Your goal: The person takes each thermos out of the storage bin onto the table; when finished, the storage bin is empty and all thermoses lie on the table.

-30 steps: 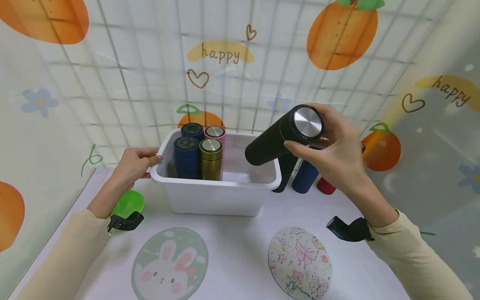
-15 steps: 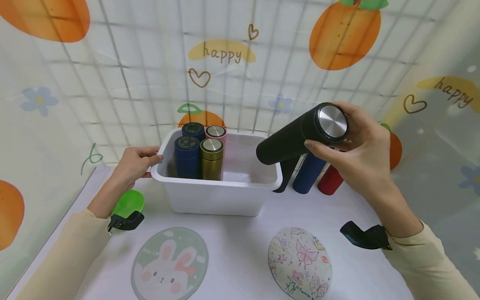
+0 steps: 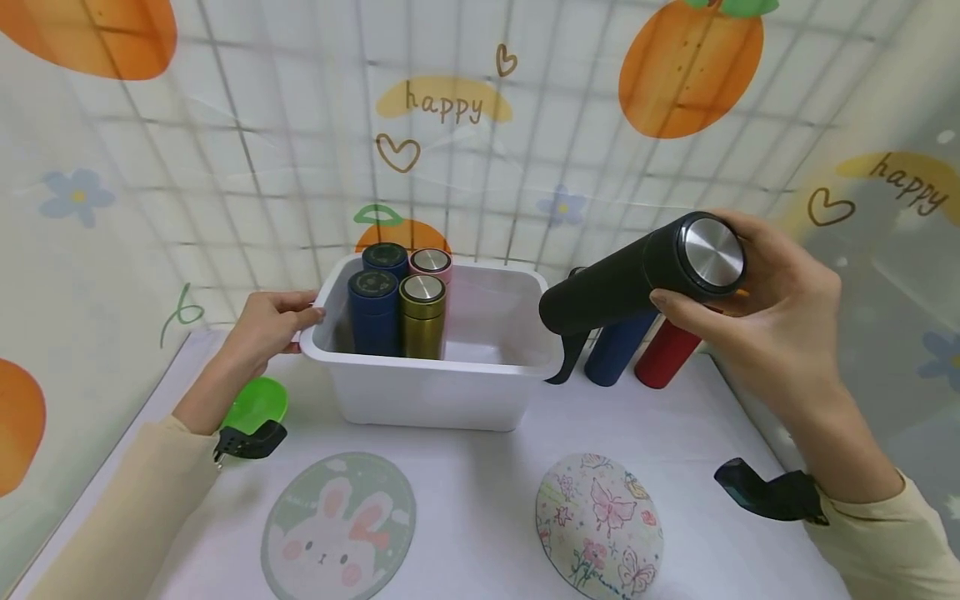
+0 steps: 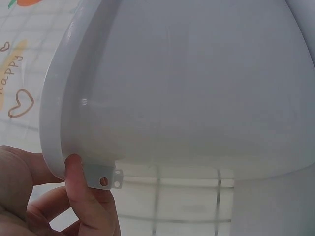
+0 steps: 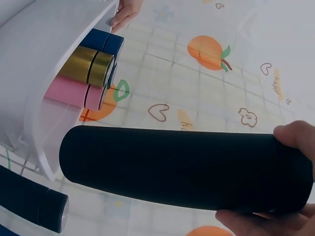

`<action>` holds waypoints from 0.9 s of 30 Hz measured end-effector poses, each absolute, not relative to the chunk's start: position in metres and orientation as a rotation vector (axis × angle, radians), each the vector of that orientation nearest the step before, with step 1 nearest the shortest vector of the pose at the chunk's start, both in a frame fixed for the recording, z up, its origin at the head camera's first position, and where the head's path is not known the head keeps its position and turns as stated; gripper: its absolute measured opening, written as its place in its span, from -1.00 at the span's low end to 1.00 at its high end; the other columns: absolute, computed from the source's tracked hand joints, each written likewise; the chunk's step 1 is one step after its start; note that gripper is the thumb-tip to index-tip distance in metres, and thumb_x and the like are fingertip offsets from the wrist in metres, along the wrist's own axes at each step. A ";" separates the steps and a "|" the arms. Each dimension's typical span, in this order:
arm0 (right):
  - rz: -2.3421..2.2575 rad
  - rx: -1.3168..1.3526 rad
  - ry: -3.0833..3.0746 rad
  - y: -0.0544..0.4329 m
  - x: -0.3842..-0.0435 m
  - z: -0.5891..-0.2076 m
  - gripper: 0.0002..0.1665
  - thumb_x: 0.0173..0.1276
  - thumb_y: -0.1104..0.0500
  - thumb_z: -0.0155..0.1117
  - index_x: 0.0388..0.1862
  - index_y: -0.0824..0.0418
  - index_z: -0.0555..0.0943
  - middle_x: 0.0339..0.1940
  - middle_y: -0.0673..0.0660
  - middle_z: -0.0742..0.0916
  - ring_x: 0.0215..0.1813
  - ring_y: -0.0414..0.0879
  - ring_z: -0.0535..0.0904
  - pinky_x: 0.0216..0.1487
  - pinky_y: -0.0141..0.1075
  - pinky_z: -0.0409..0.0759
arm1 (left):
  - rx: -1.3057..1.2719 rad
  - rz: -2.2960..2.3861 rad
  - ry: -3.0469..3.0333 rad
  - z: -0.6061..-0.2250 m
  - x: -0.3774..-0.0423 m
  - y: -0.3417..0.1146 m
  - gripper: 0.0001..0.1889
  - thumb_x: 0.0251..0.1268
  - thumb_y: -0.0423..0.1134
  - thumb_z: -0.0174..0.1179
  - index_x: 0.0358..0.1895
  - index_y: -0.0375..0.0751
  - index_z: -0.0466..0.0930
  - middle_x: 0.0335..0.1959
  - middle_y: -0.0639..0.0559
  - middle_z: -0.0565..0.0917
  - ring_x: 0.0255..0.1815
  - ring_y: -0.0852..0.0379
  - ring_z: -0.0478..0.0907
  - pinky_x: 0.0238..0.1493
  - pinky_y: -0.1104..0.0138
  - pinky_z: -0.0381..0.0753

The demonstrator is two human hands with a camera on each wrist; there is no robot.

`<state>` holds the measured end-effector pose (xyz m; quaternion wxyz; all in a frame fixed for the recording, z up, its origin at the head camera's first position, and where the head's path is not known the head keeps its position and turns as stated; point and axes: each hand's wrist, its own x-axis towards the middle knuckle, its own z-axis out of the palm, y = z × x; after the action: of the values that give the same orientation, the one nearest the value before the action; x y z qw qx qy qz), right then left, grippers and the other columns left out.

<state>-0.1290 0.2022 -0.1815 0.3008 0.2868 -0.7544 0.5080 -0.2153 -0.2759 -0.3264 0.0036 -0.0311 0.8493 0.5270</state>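
Note:
My right hand (image 3: pixel 795 325) grips a black thermos flask (image 3: pixel 607 283) near its silver-topped end. The flask is held tilted in the air, its base just past the white bin's right rim. In the right wrist view thumb and fingers (image 5: pixel 261 223) close on the flask (image 5: pixel 167 167) from both sides. With fingers and thumb, my left hand (image 3: pixel 258 333) pinches the left end of the white bin (image 3: pixel 427 396), beside a small tab seen in the left wrist view. Standing in the bin's left half are two blue flasks (image 3: pixel 373 321), a gold flask (image 3: pixel 422 325) and a pink flask (image 3: pixel 432 262).
Right of the bin stand another black flask (image 3: pixel 572 358), a blue flask (image 3: pixel 618 350) and a red flask (image 3: pixel 666 354). A green bowl (image 3: pixel 258 404) sits by my left forearm. Toward the front lie a rabbit mat (image 3: pixel 337 533) and a butterfly mat (image 3: pixel 600 525). A patterned curtain (image 3: pixel 480 167) hangs behind.
My right hand has carried the black flask rightward, from over the bin to past its right rim, uncovering more of the red flask. The left hand and bin stay where they were.

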 end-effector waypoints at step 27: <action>1.108 0.453 -2.205 0.248 -0.121 -0.200 -0.12 -0.13 0.64 0.51 0.27 0.30 0.57 0.00 0.07 0.70 -0.06 -0.15 0.64 -0.14 -0.57 0.59 | -0.095 1.660 2.657 -0.327 -0.216 -0.277 -0.46 0.47 -0.17 0.16 0.43 -0.29 0.39 0.29 -0.34 0.51 -0.15 0.14 0.61 -0.29 0.32 0.70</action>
<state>-0.1209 0.2480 -0.1999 0.3112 0.1716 -0.8353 0.4196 -0.2157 -0.2769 -0.3271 0.0034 -0.0304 0.8477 0.5296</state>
